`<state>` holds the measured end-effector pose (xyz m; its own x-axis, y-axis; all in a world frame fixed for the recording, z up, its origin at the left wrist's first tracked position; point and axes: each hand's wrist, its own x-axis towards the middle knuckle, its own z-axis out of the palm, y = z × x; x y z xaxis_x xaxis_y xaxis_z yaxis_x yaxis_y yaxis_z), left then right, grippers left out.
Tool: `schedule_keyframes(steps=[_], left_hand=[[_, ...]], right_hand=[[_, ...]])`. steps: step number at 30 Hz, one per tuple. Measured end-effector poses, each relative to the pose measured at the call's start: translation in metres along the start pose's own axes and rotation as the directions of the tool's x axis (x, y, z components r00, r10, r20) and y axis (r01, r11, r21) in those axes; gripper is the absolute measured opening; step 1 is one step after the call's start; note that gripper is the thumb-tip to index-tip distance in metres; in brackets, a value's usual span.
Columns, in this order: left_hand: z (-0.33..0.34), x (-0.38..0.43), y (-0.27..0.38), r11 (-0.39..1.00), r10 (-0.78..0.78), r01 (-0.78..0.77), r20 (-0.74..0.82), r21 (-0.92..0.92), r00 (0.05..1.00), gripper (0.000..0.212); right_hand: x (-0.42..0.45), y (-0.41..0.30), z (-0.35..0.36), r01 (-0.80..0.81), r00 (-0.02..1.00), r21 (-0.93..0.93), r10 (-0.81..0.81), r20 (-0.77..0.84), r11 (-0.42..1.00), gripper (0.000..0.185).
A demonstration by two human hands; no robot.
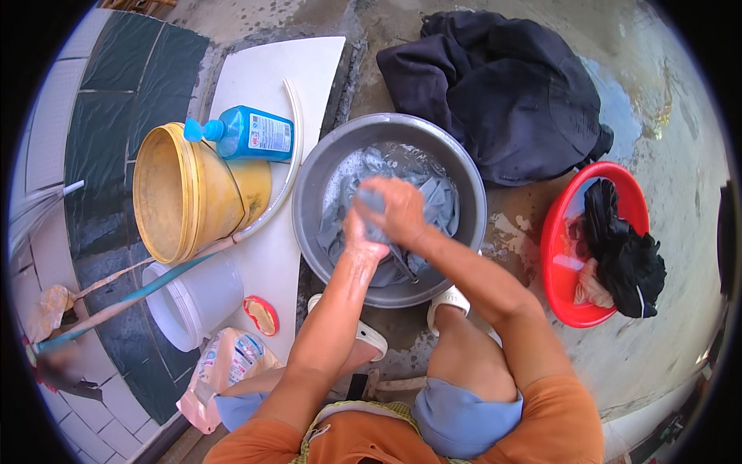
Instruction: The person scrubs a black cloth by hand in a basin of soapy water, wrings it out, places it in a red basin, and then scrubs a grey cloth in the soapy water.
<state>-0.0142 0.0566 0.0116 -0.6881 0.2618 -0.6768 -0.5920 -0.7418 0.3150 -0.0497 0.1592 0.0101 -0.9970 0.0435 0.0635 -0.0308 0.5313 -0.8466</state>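
A grey plastic basin [389,298] stands on the floor before me, with a wet grey garment [439,200] and some suds in it. Above the middle of the basin, my right hand [400,209] is closed over a bunched, blurred part of the grey cloth. My left hand [362,240] is right below it, palm turned up, pressed to the same bunch of cloth. Its fingers are partly hidden behind the right hand and the cloth. The rest of the garment lies spread on the basin's bottom.
A dark garment pile [504,98] lies behind the basin. At right sits a red basin [553,261] holding black clothes [623,255]. On the left are a yellow bucket [220,191], blue pump bottle [255,133], white bucket [203,290], hose [145,290], red-backed brush [261,316] and pink bag [226,365].
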Motion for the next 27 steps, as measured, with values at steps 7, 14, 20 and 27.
schedule_keyframes(steps=[7,14,20,27], left_hand=[[-0.013,-0.007,-0.01,0.996,-0.071,0.049,-0.324,-0.076,0.944,0.026],[0.005,-0.013,0.022,0.926,0.193,-0.128,-0.152,0.356,0.969,0.027],[-0.026,-0.008,0.029,0.884,0.064,0.009,-0.14,0.467,0.988,0.048],[-0.034,-0.011,0.054,0.449,0.059,-0.063,0.04,0.891,0.997,0.046]], right_hand=[[-0.01,0.005,0.012,0.113,0.993,0.036,-0.111,-0.032,0.993,0.023],[0.012,0.065,-0.033,-0.534,0.808,0.773,0.476,0.348,0.342,0.025],[0.011,0.074,-0.045,-0.646,0.758,0.762,0.15,0.634,0.044,0.019],[0.014,0.063,-0.049,-0.62,0.783,0.744,0.134,0.607,0.25,0.03]])
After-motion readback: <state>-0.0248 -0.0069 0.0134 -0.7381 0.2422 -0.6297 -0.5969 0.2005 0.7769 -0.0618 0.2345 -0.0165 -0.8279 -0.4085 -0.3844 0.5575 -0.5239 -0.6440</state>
